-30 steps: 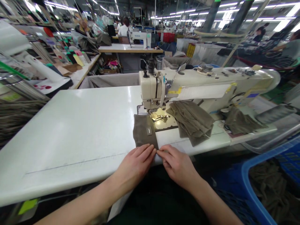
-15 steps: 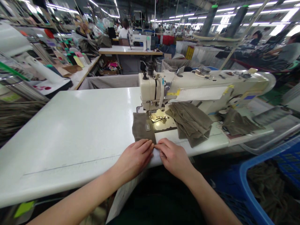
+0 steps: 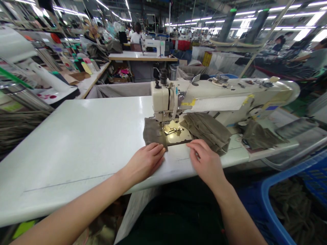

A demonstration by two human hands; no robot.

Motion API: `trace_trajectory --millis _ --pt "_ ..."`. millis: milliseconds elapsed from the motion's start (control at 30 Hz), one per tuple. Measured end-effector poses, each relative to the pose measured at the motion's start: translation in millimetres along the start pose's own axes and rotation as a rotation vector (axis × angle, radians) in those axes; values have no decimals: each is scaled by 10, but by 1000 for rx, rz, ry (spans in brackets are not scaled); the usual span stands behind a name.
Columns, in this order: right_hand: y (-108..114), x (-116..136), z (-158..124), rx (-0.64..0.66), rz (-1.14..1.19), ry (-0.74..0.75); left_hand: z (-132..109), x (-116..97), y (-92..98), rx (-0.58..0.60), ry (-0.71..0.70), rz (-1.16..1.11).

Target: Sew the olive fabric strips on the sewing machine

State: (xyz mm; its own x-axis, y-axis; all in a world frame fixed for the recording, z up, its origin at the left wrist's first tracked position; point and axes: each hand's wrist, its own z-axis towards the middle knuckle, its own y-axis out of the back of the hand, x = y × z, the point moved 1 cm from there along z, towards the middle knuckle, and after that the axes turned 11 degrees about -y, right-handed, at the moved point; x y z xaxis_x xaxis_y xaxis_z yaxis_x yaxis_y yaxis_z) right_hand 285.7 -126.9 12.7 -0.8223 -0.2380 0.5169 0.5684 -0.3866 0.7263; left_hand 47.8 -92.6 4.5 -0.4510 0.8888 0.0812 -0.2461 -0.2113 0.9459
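A brown fabric piece (image 3: 152, 131) lies under the needle area of the cream sewing machine (image 3: 217, 93), left of the shiny metal plate (image 3: 176, 136). My left hand (image 3: 148, 160) rests on the near end of that piece, fingers together and pressing on it. To the right, my right hand (image 3: 204, 158) is off the piece, with thumb and forefinger pinched near the plate's front right corner; anything between the tips is too small to tell. Just behind it lies a stack of brown fabric pieces (image 3: 211, 131).
The white table (image 3: 89, 136) extends left. A blue basket (image 3: 267, 197) with brown fabric stands at lower right. Another brown bundle (image 3: 260, 134) lies right of the stack. Bundled fabric (image 3: 20, 127) is at far left. People sit at machines farther back.
My right hand has left the fabric piece and moved right, towards the stack. The piece has shifted slightly away from me, and my left hand has moved forward with it.
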Motion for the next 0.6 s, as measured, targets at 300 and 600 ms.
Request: trace_trajectory --millis 300,600 --pt "533 -542 35 -263 -220 -191 84 177 -10 34 21 -10" --pt "555 -841 50 -105 -225 -196 146 349 -11 73 37 4"
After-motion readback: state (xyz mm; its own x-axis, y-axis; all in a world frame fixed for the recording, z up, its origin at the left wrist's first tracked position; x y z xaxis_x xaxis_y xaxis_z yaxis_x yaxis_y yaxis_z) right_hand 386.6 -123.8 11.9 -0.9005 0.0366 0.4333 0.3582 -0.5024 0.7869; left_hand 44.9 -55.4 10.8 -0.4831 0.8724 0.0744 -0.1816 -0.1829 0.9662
